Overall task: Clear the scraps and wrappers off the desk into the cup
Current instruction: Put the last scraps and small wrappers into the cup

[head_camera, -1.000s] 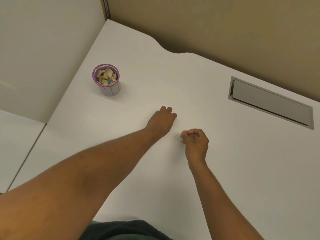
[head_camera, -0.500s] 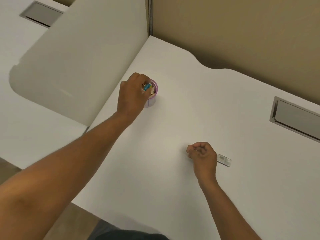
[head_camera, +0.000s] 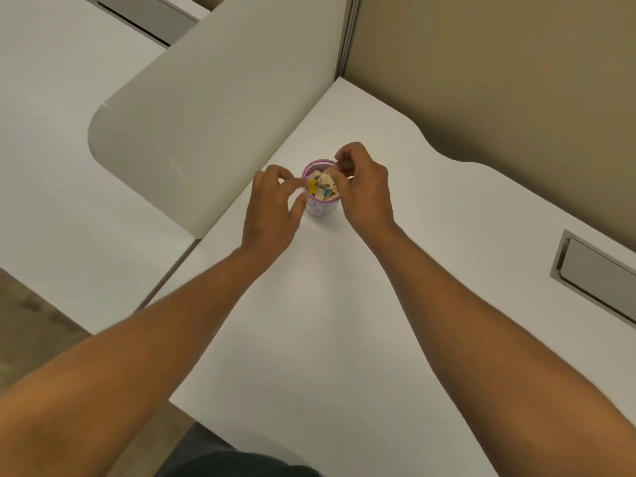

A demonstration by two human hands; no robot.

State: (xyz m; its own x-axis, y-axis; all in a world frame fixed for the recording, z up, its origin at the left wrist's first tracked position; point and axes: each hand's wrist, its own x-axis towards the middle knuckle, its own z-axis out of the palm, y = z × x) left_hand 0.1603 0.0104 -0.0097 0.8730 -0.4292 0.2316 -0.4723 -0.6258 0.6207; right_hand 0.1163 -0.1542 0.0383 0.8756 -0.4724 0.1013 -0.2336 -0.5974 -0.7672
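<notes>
A small white cup with a purple rim [head_camera: 321, 210] stands on the white desk [head_camera: 344, 339], close to the side divider. It is heaped with beige paper scraps [head_camera: 325, 183], a yellow wrapper [head_camera: 312, 186] at its left rim and a blue bit [head_camera: 325, 192]. My left hand [head_camera: 275, 208] is beside the cup's left side with fingers apart, fingertips next to the yellow wrapper. My right hand [head_camera: 361, 191] hovers over the cup's right rim, fingers pinched on a pale scrap. The cup's right wall is hidden behind it.
A rounded grey-white divider panel [head_camera: 206, 132] rises just left of the cup. A tan partition wall [head_camera: 499, 80] closes the back. A metal cable hatch [head_camera: 599, 280] is set into the desk at right. The desk's front edge runs diagonally at lower left.
My right hand has travelled from the middle of the desk up to the cup. My left hand has drawn back slightly from the cup's top and spread its fingers. The view has shifted.
</notes>
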